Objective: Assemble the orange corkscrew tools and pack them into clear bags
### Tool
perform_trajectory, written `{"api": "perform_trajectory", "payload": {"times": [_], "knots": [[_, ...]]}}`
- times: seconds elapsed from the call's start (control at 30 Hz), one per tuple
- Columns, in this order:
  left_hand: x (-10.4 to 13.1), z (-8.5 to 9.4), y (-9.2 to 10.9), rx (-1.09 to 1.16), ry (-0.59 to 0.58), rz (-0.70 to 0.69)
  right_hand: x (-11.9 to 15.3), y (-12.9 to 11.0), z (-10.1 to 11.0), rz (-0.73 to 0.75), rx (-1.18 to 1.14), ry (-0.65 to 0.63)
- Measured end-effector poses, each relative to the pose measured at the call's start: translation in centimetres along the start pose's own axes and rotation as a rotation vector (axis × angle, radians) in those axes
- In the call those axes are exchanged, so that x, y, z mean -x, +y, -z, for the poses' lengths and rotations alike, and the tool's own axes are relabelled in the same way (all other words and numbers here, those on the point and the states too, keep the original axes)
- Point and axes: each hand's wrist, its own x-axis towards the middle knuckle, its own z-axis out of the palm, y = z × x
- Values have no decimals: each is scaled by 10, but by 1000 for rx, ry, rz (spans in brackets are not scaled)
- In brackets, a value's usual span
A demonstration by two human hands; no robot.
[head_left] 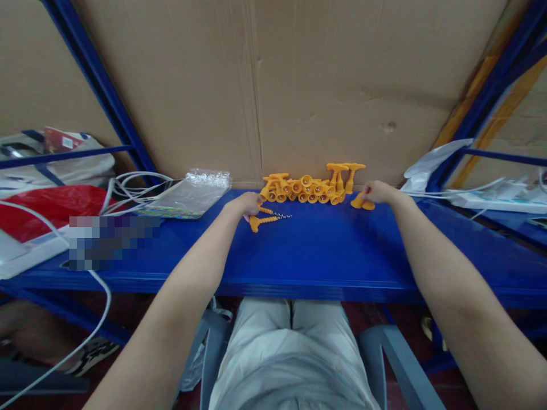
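Note:
My left hand (251, 203) is closed at the left end of the orange pile, around the handle end of a corkscrew (268, 210) with a bare metal spiral. A second orange corkscrew (256, 223) lies just below, its spiral also pointing right; whether my fingers hold it too is unclear. My right hand (379, 192) pinches orange bell-ended pieces (358, 201) at the table surface, their upper parts hidden by the fingers. Between the hands lies a pile of orange bell-ended corkscrews (305, 189), many open ends facing me. A few T-handled ones (339, 175) stand upright at its right.
The blue table (316, 250) backs onto a cardboard wall (307, 91). Clear plastic bags (192, 193), white cables (143, 179) and a red bag (51, 208) lie left. White power strips (491, 196) sit right. Blue frame posts (98, 74) flank the table.

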Motion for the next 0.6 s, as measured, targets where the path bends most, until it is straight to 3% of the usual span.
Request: {"api": "perform_trajectory", "payload": {"times": [0.33,0.6], "knots": [[8,-6,22,-18,71,-23,-1,2,-5,110,-24,19],[-2,-15,21,-79,90,-175,-1,-5,-6,117,14,38]]}}
